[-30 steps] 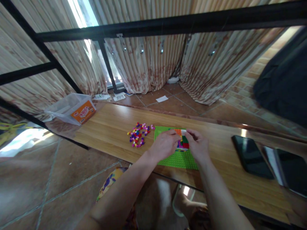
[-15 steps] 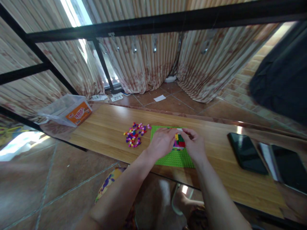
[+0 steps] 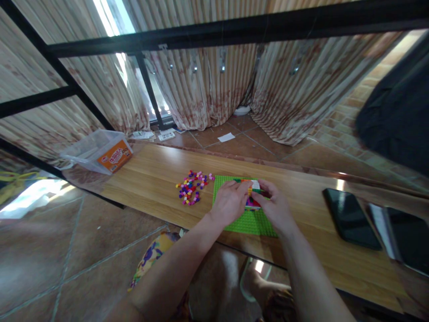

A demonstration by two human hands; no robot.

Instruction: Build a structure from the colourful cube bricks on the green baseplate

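Note:
A small structure of coloured building bricks (image 3: pixel 252 203), with yellow, red, green, white and magenta parts, stands on a green studded baseplate (image 3: pixel 250 226). My left hand (image 3: pixel 231 202) curls its fingers against the structure's left side. From the right, my right hand (image 3: pixel 274 205) closes on it, thumb and index finger together near the yellow and green bricks. Both hands hide much of the structure, and any single brick between the right fingertips is too small to make out. Left of the baseplate lies a loose pile of small bricks (image 3: pixel 189 189) in pink, purple, red and yellow.
The wooden bench top (image 3: pixel 152 179) carries everything. A clear plastic box (image 3: pixel 90 150) with an orange label stands at its left end. A dark phone (image 3: pixel 351 218) and another dark flat device (image 3: pixel 409 237) lie at the right. Metal railing and curtains rise behind.
My right thumb and fingers have shifted slightly over the structure, and a white part at its back shows more. The whole view has slid a little; both hands stay at the structure.

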